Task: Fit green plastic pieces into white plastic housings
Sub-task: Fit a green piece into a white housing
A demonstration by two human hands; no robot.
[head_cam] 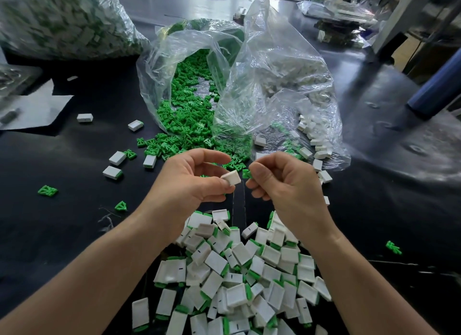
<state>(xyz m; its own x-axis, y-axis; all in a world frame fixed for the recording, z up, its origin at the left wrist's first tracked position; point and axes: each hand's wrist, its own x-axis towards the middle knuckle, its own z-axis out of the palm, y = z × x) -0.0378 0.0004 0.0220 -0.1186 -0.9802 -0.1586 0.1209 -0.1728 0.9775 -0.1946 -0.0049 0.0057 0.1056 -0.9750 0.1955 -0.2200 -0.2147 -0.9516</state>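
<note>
Just 1 white housing (231, 178) in left hand (193, 176), 1 green piece (246, 173) in right hand (282, 178).

This is a small-parts assembly workshop. A black worktop (50, 222) carries bulk stock in clear bags, with green pieces (184, 110) spilling out at 12 o'clock and white housings (314, 135) at 1 o'clock. A heap of fitted units (239, 272) lies at 6 o'clock, a stuffed sack (62, 20) at 10 o'clock, and a blurred machine frame (399, 15) at 2 o'clock.

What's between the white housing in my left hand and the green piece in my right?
Nothing: the head view shows a narrow bare gap between the white housing and the green piece.
</note>
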